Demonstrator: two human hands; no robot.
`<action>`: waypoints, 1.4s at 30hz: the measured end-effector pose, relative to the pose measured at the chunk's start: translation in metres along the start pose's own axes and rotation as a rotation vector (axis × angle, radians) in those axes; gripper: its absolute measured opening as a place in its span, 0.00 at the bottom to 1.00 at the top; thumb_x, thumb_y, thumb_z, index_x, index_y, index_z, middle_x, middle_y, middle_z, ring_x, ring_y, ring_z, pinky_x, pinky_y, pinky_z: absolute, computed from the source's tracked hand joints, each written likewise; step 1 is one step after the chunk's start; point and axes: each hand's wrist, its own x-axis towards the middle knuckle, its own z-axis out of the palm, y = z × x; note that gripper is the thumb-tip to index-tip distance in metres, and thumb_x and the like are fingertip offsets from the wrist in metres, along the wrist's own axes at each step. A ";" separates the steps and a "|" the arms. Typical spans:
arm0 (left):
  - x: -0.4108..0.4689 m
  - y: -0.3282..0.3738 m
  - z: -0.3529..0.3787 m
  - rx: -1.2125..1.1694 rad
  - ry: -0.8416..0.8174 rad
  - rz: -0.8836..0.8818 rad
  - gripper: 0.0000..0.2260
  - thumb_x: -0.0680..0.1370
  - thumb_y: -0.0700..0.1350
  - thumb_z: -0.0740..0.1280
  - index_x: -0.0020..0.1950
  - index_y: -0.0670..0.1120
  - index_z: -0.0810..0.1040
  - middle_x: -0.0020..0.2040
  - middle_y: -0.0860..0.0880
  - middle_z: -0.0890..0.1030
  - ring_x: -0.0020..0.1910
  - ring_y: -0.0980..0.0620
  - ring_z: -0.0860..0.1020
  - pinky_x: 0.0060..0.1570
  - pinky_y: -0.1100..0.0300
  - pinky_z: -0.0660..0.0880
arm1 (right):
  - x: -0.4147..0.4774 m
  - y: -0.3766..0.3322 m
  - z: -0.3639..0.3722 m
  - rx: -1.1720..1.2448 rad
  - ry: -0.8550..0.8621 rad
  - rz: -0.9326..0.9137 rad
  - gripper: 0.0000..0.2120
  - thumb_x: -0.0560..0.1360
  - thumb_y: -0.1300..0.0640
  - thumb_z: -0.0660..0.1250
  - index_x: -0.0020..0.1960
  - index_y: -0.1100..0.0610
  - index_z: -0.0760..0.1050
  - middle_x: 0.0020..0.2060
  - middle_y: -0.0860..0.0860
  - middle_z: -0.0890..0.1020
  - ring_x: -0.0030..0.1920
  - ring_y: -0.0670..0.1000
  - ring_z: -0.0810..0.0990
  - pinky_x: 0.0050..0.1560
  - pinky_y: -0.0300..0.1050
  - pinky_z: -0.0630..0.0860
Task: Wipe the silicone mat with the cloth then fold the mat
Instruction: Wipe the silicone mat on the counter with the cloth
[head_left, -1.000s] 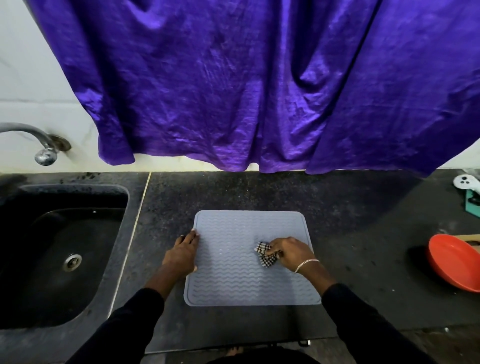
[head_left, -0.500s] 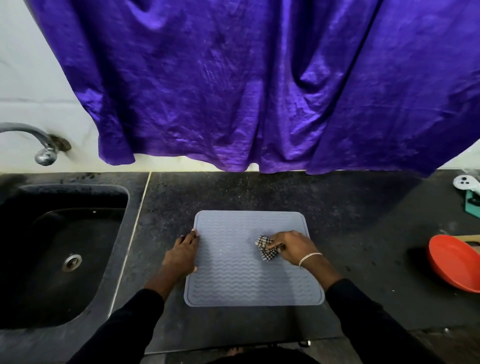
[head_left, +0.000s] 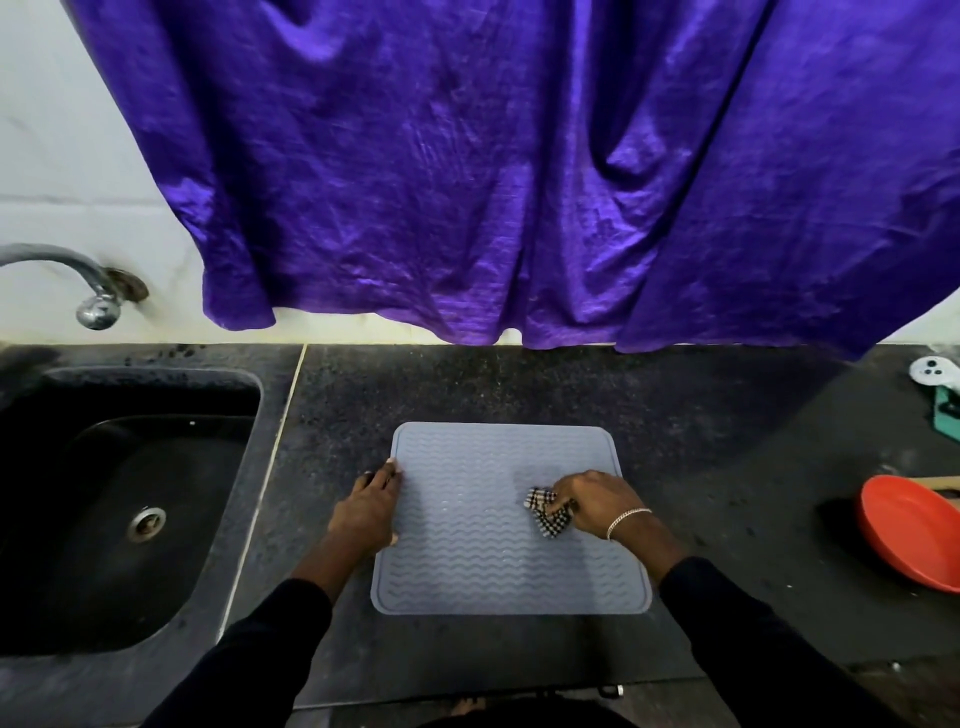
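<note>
A grey silicone mat (head_left: 478, 551) with a wavy ribbed surface lies flat on the dark counter. My left hand (head_left: 366, 512) rests on the mat's left edge with straight fingers, pressing it down. My right hand (head_left: 597, 504) grips a small crumpled checked cloth (head_left: 545, 514) and presses it on the right half of the mat. A silver bracelet sits on the right wrist.
A black sink (head_left: 119, 499) with a metal tap (head_left: 96, 306) lies to the left. A purple curtain (head_left: 493, 171) hangs behind the counter. A red bowl (head_left: 909, 530) sits at the right edge, with a white and green item (head_left: 940, 384) behind it.
My right hand has slid the cloth along the right half of the mat, first slightly away and rightward, then a little back toward me. My left hand has stayed on the left edge.
</note>
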 end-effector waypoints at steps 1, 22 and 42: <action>0.000 0.000 0.000 -0.001 0.003 0.000 0.49 0.75 0.50 0.75 0.83 0.47 0.43 0.83 0.52 0.40 0.82 0.42 0.48 0.73 0.43 0.67 | 0.002 -0.002 -0.002 -0.002 0.004 -0.002 0.18 0.74 0.53 0.67 0.61 0.37 0.81 0.67 0.39 0.79 0.68 0.49 0.77 0.66 0.45 0.75; 0.000 -0.001 0.003 -0.002 0.018 0.001 0.49 0.75 0.50 0.74 0.83 0.47 0.43 0.83 0.53 0.41 0.82 0.43 0.48 0.73 0.44 0.68 | 0.011 -0.024 -0.003 0.032 0.041 0.043 0.18 0.74 0.54 0.68 0.60 0.39 0.81 0.65 0.45 0.81 0.67 0.52 0.78 0.63 0.46 0.77; -0.003 0.002 0.000 0.017 0.003 0.000 0.48 0.76 0.50 0.73 0.83 0.48 0.41 0.83 0.52 0.39 0.82 0.42 0.47 0.73 0.44 0.68 | 0.021 -0.043 0.004 0.045 0.025 -0.041 0.18 0.74 0.54 0.69 0.63 0.41 0.81 0.66 0.42 0.80 0.67 0.50 0.78 0.66 0.46 0.75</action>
